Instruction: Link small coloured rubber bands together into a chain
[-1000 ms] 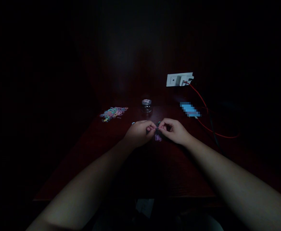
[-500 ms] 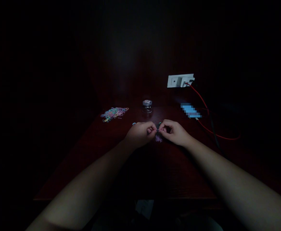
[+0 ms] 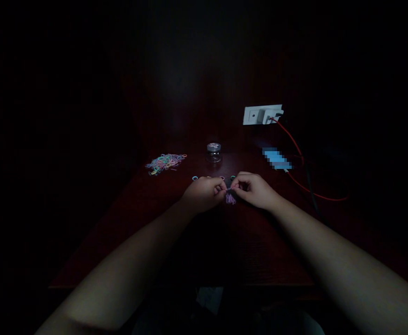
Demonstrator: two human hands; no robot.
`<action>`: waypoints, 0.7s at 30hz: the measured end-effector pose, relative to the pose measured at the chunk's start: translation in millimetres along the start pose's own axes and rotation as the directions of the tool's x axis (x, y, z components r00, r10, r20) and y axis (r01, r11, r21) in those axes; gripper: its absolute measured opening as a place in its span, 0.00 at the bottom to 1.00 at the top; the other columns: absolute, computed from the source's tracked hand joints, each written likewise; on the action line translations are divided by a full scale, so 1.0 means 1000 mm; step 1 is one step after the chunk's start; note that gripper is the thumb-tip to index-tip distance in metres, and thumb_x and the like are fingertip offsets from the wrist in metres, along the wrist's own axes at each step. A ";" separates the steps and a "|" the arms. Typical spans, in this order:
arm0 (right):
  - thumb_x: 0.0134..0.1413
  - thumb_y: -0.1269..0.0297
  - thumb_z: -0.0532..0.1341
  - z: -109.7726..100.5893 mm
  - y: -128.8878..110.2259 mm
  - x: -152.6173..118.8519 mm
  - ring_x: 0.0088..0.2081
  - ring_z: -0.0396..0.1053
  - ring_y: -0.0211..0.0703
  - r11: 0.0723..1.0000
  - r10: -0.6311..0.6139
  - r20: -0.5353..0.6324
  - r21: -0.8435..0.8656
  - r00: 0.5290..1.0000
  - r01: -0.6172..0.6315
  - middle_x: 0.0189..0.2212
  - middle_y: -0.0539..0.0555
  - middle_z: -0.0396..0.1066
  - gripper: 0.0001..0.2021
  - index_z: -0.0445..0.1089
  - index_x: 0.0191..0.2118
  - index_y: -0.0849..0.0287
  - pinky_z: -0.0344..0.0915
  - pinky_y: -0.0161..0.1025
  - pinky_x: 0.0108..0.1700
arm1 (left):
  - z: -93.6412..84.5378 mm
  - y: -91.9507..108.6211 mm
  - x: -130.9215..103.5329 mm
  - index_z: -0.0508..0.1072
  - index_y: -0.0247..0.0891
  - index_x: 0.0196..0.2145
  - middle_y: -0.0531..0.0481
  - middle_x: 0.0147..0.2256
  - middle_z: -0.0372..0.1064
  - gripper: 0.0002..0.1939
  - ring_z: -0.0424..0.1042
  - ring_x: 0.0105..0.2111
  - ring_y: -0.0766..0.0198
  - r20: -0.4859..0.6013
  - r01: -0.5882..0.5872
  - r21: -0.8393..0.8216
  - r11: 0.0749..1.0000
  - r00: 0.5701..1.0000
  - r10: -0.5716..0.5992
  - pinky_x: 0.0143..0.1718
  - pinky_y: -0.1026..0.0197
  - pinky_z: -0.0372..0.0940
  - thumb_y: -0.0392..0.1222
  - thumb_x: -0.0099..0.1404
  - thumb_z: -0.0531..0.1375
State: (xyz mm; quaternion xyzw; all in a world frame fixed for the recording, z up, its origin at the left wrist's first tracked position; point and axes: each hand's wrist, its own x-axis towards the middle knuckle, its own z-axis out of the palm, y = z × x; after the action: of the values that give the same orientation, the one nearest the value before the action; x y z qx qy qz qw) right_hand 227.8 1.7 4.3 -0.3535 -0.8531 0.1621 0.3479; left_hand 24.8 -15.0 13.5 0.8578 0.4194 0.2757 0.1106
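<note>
A small band [image 3: 228,189], thin and pale with a pinkish-purple tint, is stretched between the fingertips of both hands, above the middle of the dark red table [image 3: 260,251]. Its long axis runs from left to right, with the right end tipped slightly farther from the wearer; its finer shape is too small to tell. The left hand [image 3: 202,194] pinches one end between thumb and curled fingers, and the right hand [image 3: 255,190] pinches the other in the same way

Just on the near side of the band lies a purple bunch of bands [image 3: 230,199]. Beyond the hands are a light blue ring [image 3: 194,178], a pink ring [image 3: 222,178] and a green ring [image 3: 233,177], the last close to the right fingertips. Farther off stands a clear, lidded jar [image 3: 214,152], upright, the pattern on its lid too small to read. To its left spreads a multicoloured pile of bands [image 3: 164,164]. To its right lies a blurred-out blue device [image 3: 276,159] with a red cable [image 3: 293,139] that also meets a white charger [image 3: 268,116] in the wall socket [image 3: 251,115]. A black cable [image 3: 308,181] hangs beside it
</note>
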 end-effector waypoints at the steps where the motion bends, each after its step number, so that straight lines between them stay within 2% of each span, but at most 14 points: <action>1: 0.49 0.72 0.60 0.000 0.000 0.000 0.29 0.65 0.37 1.000 -0.005 0.012 -0.012 1.000 0.005 0.27 0.52 0.67 0.04 0.73 0.29 0.61 0.60 0.34 0.32 | 0.000 -0.001 0.000 0.73 0.40 0.31 0.56 0.27 0.73 0.03 0.70 0.26 0.70 0.011 -0.001 0.014 1.000 1.000 0.001 0.30 0.68 0.62 0.37 0.58 0.58; 12: 0.51 0.70 0.60 -0.002 0.007 -0.001 0.30 0.66 0.38 0.997 0.005 0.098 -0.078 0.995 0.003 0.27 0.52 0.69 0.06 0.76 0.30 0.60 0.61 0.35 0.34 | -0.005 -0.006 -0.001 0.74 0.42 0.37 0.53 0.36 0.75 0.09 0.72 0.33 0.65 0.078 -0.018 0.184 0.983 0.997 0.004 0.33 0.64 0.64 0.36 0.57 0.57; 21: 0.50 0.70 0.61 -0.001 0.012 -0.001 0.31 0.67 0.39 0.996 0.014 0.093 -0.090 0.996 -0.005 0.28 0.53 0.70 0.06 0.76 0.31 0.59 0.63 0.36 0.36 | -0.002 -0.004 -0.001 0.75 0.43 0.36 0.53 0.34 0.75 0.08 0.72 0.32 0.63 0.097 0.000 0.158 0.987 0.995 -0.015 0.32 0.63 0.64 0.40 0.58 0.59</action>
State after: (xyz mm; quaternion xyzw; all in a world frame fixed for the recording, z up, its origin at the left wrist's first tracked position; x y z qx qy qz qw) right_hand 234.6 9.9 -2.1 -0.3648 -0.8732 0.1417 0.2904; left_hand 20.6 -13.2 13.1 0.8747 0.4372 0.1991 0.0637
